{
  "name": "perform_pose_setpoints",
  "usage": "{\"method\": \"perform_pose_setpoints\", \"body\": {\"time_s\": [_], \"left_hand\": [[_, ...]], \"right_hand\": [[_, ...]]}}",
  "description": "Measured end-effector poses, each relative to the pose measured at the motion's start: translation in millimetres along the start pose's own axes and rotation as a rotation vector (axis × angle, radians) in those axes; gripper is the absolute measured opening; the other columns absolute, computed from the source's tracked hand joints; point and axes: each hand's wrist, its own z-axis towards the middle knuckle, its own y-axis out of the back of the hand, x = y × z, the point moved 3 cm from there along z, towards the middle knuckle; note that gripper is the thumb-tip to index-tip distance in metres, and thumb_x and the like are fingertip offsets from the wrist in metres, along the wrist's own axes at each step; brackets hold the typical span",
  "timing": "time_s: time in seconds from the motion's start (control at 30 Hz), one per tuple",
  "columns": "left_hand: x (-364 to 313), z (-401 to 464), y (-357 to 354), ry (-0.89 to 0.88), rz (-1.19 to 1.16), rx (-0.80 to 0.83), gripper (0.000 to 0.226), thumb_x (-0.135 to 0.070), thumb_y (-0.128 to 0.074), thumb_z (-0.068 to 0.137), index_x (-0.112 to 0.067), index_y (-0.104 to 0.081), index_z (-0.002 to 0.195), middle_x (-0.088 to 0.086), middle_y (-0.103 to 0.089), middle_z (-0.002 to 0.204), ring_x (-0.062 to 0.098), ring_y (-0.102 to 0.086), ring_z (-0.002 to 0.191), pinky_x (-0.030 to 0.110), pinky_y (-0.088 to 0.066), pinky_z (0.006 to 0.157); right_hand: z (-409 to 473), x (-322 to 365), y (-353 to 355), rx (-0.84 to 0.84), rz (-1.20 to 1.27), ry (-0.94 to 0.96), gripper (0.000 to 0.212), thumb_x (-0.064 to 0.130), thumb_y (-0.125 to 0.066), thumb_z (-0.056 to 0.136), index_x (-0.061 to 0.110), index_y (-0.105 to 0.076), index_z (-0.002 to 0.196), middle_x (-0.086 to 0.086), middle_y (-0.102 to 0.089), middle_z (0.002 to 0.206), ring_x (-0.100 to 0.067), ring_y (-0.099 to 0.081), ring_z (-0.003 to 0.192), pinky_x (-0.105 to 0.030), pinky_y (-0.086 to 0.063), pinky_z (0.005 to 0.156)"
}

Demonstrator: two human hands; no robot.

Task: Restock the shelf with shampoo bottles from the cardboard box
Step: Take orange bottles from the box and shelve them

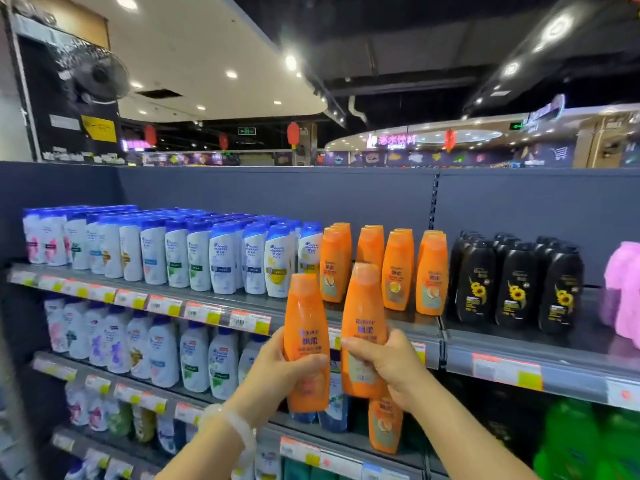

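Note:
My left hand (277, 370) grips an orange shampoo bottle (304, 320) held upright in front of the top shelf (388, 323). My right hand (388, 365) grips a second orange bottle (363, 317) beside it, the two nearly touching. Both bottles are raised just before the shelf's front edge, below the rows of matching orange bottles (398, 268) standing on it. A gap shows in those rows behind the held bottles. No cardboard box is in view.
White and blue bottles (173, 251) fill the top shelf to the left, black bottles (516, 282) to the right, then pink items (623, 285). Lower shelves hold more white, orange and green bottles. Price tags line each shelf edge.

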Motion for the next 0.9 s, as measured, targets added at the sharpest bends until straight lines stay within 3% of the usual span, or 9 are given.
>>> {"method": "perform_pose_setpoints", "body": {"time_s": [0.1,0.2,0.37,0.53,0.63,0.73,0.9], "left_hand": [[-11,38,7,-0.050,-0.013,0.028,0.037,-0.005,-0.074,0.074,-0.015,-0.057,0.105,0.004,-0.069,0.083,0.016,-0.067,0.074,0.031,-0.053,0.065],[-22,80,8,-0.093,-0.015,0.058,0.039,-0.005,-0.073,0.075,-0.014,-0.056,0.108,0.007,-0.070,0.092,0.018,-0.068,0.081,0.033,-0.056,0.068],[-26,141,10,-0.104,-0.023,0.096,0.049,-0.010,-0.077,0.070,-0.016,-0.054,0.113,0.010,-0.070,0.102,0.026,-0.067,0.095,0.045,-0.055,0.083],[-20,182,15,-0.096,-0.031,0.167,0.060,-0.023,-0.081,0.059,-0.018,-0.054,0.112,0.009,-0.070,0.103,0.028,-0.066,0.095,0.050,-0.053,0.086],[-19,202,17,-0.087,-0.015,0.206,0.047,-0.017,-0.078,0.068,-0.025,-0.054,0.108,0.007,-0.068,0.104,0.028,-0.065,0.097,0.051,-0.052,0.086],[-16,216,17,-0.102,-0.021,0.235,0.057,-0.023,-0.081,0.062,-0.025,-0.053,0.111,0.008,-0.068,0.107,0.029,-0.064,0.101,0.052,-0.051,0.088],[13,222,23,-0.055,-0.005,0.257,0.062,-0.012,-0.077,0.071,-0.019,-0.046,0.124,0.006,-0.068,0.108,0.023,-0.065,0.100,0.045,-0.051,0.090]], "right_hand": [[36,7,1,-0.043,0.002,0.053,0.046,0.011,-0.079,0.069,0.010,-0.058,0.110,-0.011,-0.070,0.094,-0.027,-0.067,0.088,-0.043,-0.055,0.083],[70,18,7,-0.095,0.007,0.095,0.043,0.008,-0.077,0.071,0.010,-0.058,0.110,-0.008,-0.070,0.092,-0.022,-0.067,0.084,-0.036,-0.055,0.076],[113,29,13,-0.166,0.010,0.137,0.045,0.008,-0.076,0.071,0.012,-0.055,0.110,-0.005,-0.067,0.089,-0.017,-0.064,0.077,-0.029,-0.050,0.066],[136,31,17,-0.217,-0.016,0.144,0.041,0.007,-0.075,0.073,0.015,-0.055,0.108,-0.001,-0.066,0.089,-0.014,-0.063,0.080,-0.026,-0.049,0.065],[144,33,18,-0.250,-0.026,0.152,0.033,0.009,-0.073,0.075,0.025,-0.052,0.094,0.001,-0.065,0.089,-0.011,-0.062,0.079,-0.024,-0.049,0.065],[151,37,20,-0.281,-0.043,0.164,0.035,0.010,-0.073,0.075,0.023,-0.052,0.101,-0.001,-0.065,0.092,-0.012,-0.062,0.080,-0.025,-0.049,0.065],[155,33,26,-0.307,-0.054,0.178,0.036,0.012,-0.072,0.076,0.029,-0.051,0.099,0.000,-0.065,0.096,-0.013,-0.063,0.085,-0.026,-0.049,0.065]]}}
